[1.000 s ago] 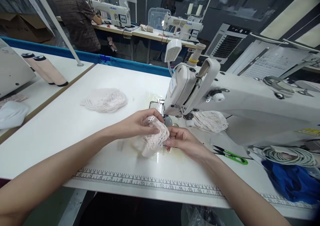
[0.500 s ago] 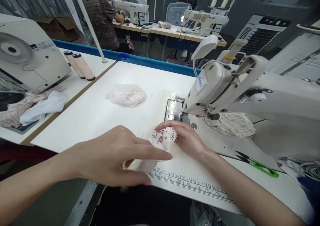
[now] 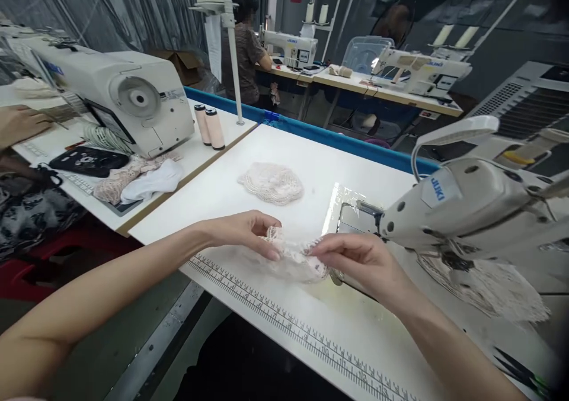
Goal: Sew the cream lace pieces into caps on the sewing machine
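Note:
A pale pink lace piece (image 3: 296, 265) is stretched between my two hands, just above the white tabletop near its ruler edge. My left hand (image 3: 251, 235) pinches its left end between thumb and fingers. At its right end my right hand (image 3: 355, 256) grips the scalloped edge, close to the sewing machine's (image 3: 444, 211) needle plate. Farther back, a second lace piece (image 3: 272, 183) lies flat on the table. Another lace piece (image 3: 489, 288) rests behind the machine's needle area, partly hidden by the machine head.
Green-handled snips (image 3: 520, 368) lie at the lower right. On the left table are another sewing machine (image 3: 146, 99), two thread spools (image 3: 208, 127), a black phone (image 3: 91, 161) and a white cloth (image 3: 152, 182). A co-worker's hand (image 3: 22, 125) shows at far left; another person sits behind.
My view has swung left. My left hand has gone from hovering open-fingered over the lace to pinching it, and the lace is now spread between both hands.

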The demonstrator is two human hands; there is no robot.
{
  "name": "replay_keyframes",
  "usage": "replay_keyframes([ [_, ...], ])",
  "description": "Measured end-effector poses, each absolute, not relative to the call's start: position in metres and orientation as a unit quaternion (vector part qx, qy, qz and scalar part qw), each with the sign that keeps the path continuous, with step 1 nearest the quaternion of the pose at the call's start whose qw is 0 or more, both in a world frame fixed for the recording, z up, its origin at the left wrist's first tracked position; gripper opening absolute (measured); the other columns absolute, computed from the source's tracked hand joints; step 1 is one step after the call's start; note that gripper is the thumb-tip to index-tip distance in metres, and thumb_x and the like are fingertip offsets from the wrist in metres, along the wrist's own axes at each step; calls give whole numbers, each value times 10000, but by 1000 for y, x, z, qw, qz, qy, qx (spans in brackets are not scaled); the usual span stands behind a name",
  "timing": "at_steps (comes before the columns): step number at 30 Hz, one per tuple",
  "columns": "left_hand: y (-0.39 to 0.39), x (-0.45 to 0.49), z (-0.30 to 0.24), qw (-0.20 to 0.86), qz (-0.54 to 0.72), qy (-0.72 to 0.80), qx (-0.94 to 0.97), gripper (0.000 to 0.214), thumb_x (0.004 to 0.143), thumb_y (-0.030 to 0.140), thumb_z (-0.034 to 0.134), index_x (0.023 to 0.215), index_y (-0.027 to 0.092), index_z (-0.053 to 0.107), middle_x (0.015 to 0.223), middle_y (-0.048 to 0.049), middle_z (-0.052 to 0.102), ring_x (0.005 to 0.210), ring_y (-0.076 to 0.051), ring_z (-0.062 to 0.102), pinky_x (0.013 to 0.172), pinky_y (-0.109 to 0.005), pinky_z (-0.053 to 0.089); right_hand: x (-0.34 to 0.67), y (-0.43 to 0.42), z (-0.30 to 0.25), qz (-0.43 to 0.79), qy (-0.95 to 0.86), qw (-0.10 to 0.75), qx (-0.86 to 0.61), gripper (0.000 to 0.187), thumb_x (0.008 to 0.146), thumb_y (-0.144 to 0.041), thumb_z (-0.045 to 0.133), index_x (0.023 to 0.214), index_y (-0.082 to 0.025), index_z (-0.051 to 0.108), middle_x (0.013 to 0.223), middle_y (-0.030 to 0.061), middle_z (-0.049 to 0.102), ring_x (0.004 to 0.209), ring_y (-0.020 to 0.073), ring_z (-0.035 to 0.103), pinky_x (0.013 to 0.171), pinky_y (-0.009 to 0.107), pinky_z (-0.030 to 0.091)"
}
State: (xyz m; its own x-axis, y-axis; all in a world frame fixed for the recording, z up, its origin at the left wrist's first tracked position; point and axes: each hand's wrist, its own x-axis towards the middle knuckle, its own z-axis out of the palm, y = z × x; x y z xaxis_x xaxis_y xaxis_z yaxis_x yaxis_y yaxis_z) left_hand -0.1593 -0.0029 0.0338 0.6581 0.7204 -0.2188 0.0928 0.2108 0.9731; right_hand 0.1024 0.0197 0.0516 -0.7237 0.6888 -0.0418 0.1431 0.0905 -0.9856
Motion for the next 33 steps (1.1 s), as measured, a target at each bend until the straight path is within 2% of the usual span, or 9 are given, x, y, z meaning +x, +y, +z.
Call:
replay_keyframes([
  [3, -3, -177, 31, 732, 227, 329, 553, 318, 756, 318, 779, 1035, 214, 666, 990, -26, 675, 859, -139, 632, 785, -277, 511, 96, 24, 50, 593, -712, 225, -301, 150, 858, -317, 679, 976, -317, 771, 980, 24, 735, 637, 103, 611, 545, 228, 511],
  [6, 7, -193, 29, 728, 217, 358, 543, 423, 718, 379, 802, 1071, 220, 633, 938, -20, 654, 760, -120, 613, 676, -244, 503, 84, 34, 52, 558, -726, 250, -315, 183, 857, -330, 674, 1017, -314, 762, 1068, 37, 717, 716, 131, 635, 586, 254, 538],
  [9, 25, -206, 30, 680, 244, 419, 550, 389, 768, 497, 728, 993, 194, 632, 843, -8, 600, 675, -94, 561, 610, -221, 468, 71, 49, 56, 529, -750, 268, -293, 223, 861, -311, 650, 1061, -309, 748, 1114, 46, 703, 857, 170, 645, 656, 278, 550],
  [12, 43, -213, 34, 615, 291, 467, 565, 331, 826, 498, 659, 842, 173, 595, 768, 4, 547, 637, -85, 520, 579, -213, 436, 60, 65, 56, 517, -761, 271, -284, 261, 852, -272, 623, 1083, -311, 737, 1182, 39, 683, 867, 162, 633, 669, 281, 540],
  [14, 56, -214, 36, 563, 323, 494, 579, 324, 845, 488, 634, 810, 173, 570, 734, 13, 528, 625, -85, 501, 569, -212, 411, 53, 76, 53, 512, -752, 283, -305, 298, 837, -262, 614, 1111, -296, 726, 1112, 36, 702, 782, 144, 615, 686, 301, 536],
  [16, 74, -214, 35, 496, 357, 521, 596, 318, 862, 493, 601, 837, 177, 576, 717, 18, 524, 610, -84, 474, 553, -211, 371, 46, 88, 48, 505, -741, 297, -330, 355, 818, -260, 611, 1160, -267, 705, 865, 11, 708, 664, 129, 573, 715, 333, 530],
  [19, 109, -211, 31, 392, 381, 549, 632, 294, 851, 469, 602, 877, 176, 618, 690, 25, 534, 585, -85, 426, 541, -227, 313, 36, 106, 40, 493, -731, 296, -367, 456, 794, -236, 604, 1247, -210, 656, 619, -43, 600, 623, 137, 562, 801, 369, 506],
  [25, 165, -205, 13, 230, 329, 585, 704, 187, 799, 376, 652, 808, 203, 723, 682, 16, 619, 670, -125, 492, 617, -264, 308, 29, 133, 22, 482, -711, 272, -434, 596, 761, -204, 564, 1353, -141, 555, 603, -26, 609, 619, 159, 582, 730, 347, 505],
  [33, 166, -201, 12, 90, 289, 613, 730, 213, 878, 375, 574, 929, 252, 740, 763, 8, 673, 742, -153, 560, 652, -278, 307, 28, 140, 11, 453, -736, 237, -443, 636, 760, -161, 527, 1394, -130, 493, 717, 14, 667, 631, 156, 612, 638, 298, 516],
])
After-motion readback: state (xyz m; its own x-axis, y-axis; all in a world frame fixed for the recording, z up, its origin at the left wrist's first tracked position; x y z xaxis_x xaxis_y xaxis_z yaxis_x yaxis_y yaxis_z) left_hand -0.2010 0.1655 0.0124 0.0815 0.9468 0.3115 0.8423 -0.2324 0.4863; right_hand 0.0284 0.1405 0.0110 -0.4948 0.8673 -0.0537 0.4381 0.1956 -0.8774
